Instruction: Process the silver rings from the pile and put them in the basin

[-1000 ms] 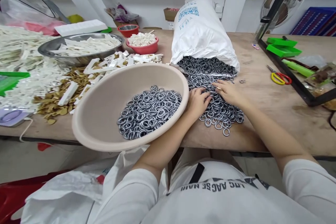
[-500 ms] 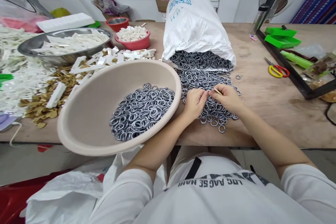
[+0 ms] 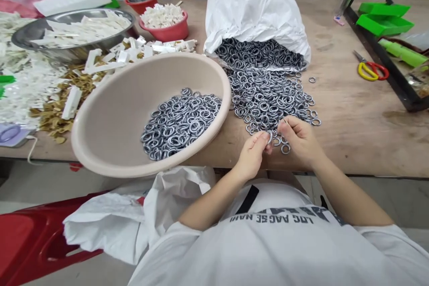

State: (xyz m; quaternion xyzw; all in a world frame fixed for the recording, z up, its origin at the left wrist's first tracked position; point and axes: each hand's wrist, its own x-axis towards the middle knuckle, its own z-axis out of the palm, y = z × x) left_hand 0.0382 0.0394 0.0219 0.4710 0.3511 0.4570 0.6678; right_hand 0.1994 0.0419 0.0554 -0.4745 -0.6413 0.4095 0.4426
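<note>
Left hand [image 3: 251, 155] pinches a metal ring [image 3: 270, 136]; right hand [image 3: 299, 140] pinches a thin sliver [image 3: 286, 121]. Basin [image 3: 110, 98] holds some rings; a larger heap [image 3: 264, 98] lies on the table [image 3: 348, 134] by the sack [image 3: 254, 9].

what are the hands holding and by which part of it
The left hand pinches a metal ring by its rim; the right hand grips a thin sliver at the fingertips, too small to identify.
</note>
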